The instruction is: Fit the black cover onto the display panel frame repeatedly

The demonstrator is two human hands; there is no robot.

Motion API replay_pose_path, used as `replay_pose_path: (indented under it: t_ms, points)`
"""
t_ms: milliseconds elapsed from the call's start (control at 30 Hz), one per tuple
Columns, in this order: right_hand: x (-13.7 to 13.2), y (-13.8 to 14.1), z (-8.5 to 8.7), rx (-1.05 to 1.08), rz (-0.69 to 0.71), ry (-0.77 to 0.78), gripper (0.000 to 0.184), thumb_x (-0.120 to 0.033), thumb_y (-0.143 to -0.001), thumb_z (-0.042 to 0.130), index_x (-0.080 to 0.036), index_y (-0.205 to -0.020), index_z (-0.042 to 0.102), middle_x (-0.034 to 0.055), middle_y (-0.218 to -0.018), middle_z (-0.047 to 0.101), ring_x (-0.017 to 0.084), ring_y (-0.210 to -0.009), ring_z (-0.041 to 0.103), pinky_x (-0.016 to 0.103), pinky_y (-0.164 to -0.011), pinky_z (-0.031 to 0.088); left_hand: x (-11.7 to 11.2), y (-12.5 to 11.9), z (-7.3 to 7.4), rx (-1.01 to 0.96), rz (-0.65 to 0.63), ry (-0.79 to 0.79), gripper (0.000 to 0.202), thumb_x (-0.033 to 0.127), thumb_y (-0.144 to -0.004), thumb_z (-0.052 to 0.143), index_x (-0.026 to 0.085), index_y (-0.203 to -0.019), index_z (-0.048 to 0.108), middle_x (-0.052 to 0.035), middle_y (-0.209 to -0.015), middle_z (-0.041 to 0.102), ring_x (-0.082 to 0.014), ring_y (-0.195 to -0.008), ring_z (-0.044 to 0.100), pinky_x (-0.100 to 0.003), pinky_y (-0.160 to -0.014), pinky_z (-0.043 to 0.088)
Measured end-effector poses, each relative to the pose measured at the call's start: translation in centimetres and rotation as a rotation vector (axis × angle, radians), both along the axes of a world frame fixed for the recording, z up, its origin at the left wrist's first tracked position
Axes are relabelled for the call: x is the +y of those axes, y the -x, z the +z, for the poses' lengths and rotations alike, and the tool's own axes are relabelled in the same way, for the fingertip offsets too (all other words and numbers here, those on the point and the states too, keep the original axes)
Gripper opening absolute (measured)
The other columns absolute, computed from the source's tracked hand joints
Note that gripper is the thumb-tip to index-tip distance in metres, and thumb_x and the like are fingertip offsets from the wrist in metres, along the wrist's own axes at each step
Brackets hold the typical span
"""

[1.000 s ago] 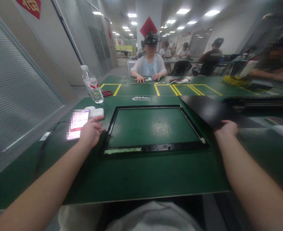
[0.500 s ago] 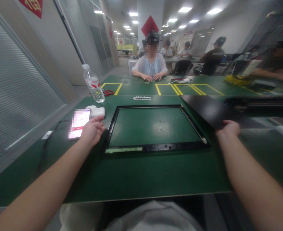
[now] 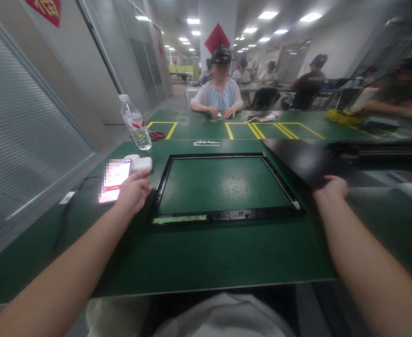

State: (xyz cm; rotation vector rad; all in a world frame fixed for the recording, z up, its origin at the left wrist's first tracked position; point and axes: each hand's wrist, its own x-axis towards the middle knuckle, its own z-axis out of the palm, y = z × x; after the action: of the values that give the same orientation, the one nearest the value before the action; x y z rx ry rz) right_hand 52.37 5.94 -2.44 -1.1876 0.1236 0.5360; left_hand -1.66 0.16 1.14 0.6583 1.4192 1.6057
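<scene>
A thin rectangular black frame (image 3: pixel 251 214) lies flat on the green table, with a pale green strip along the left part of its near side. Just left of it is my left hand (image 3: pixel 135 189), its fingers loosely bent and a little apart with nothing visible in them. That hand overlaps the edge of a lit phone (image 3: pixel 116 180). On the other side, my right hand (image 3: pixel 332 189) grips the near corner of a dark flat panel (image 3: pixel 297 159). The panel is tilted, its far left corner close to the frame's far right corner. My right fingertips are partly hidden.
A white case (image 3: pixel 141 164) sits beyond the phone, near a water bottle (image 3: pixel 136 124) and red-handled scissors (image 3: pixel 157 135). White scraps (image 3: pixel 206 143) lie behind the frame. Across the table (image 3: pixel 206 262) sits a person (image 3: pixel 220 93). Dark long parts (image 3: pixel 377 153) lie at right.
My hands, the frame and the panel look nearly unmoved. The person opposite has shifted their hands, and a small white thing shows by them now.
</scene>
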Motion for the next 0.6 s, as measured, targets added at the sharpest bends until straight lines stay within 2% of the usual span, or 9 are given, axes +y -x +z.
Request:
replay_pose_path:
  t_ms: [267, 600]
  points:
    - [-0.41, 0.88, 0.91, 0.043, -0.027, 0.015, 0.031, 0.0, -0.054, 0.051, -0.021, -0.077, 0.047, -0.0001, -0.09, 0.057, 0.014, -0.079, 0.064, 0.021, -0.056, 0.057, -0.07, -0.2, 0.17, 0.023, 0.013, 0.012, 0.045, -0.006, -0.044, 0.056, 0.013, -0.084, 0.065, -0.0019, -0.082, 0.049, -0.0121, -0.07, 0.046, -0.015, -0.052, 0.039]
    - [-0.44, 0.98, 0.81, 0.046, -0.033, -0.01, 0.03, 0.001, -0.057, 0.051, -0.021, -0.078, 0.049, 0.0001, -0.093, 0.059, 0.013, -0.079, 0.063, 0.021, -0.055, 0.056, -0.06, -0.12, 0.04, 0.061, 0.014, 0.008, 0.043, -0.005, -0.046, 0.059, 0.014, -0.084, 0.067, -0.0015, -0.084, 0.053, -0.01, -0.067, 0.048, -0.016, -0.052, 0.04]
